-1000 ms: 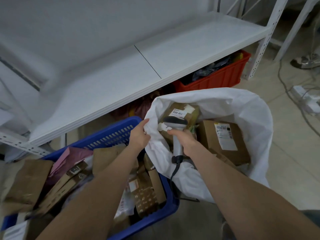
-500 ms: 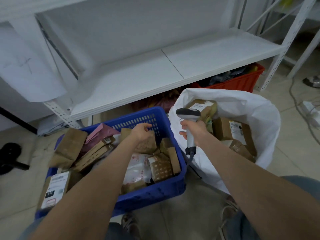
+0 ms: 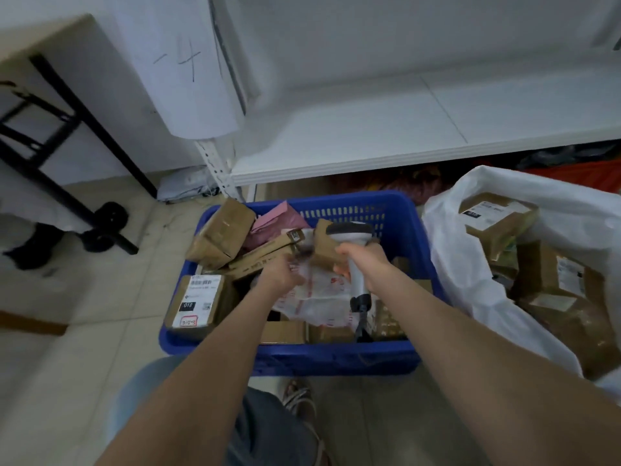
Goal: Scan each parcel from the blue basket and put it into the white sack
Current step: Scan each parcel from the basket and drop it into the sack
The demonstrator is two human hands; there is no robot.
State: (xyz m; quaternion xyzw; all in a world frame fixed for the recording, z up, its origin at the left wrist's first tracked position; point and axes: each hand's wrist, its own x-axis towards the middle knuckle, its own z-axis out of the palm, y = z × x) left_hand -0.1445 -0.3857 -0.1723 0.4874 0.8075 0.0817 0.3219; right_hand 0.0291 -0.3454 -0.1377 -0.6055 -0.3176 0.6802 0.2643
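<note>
Right now L hand (image 3: 285,276) curls fingers on a white plastic parcel (image 3: 319,297) w/ red print, mid blue basket (image 3: 336,358), prob. to lift it for scanning. R hand (image 3: 365,266) grips scanner (image 3: 350,230) just above, ready. White sack (image 3: 463,264) stands right, brown boxes (image 3: 551,274) inside. Near-left box (image 3: 198,301) label reads "010"; other print too blurred.
</note>
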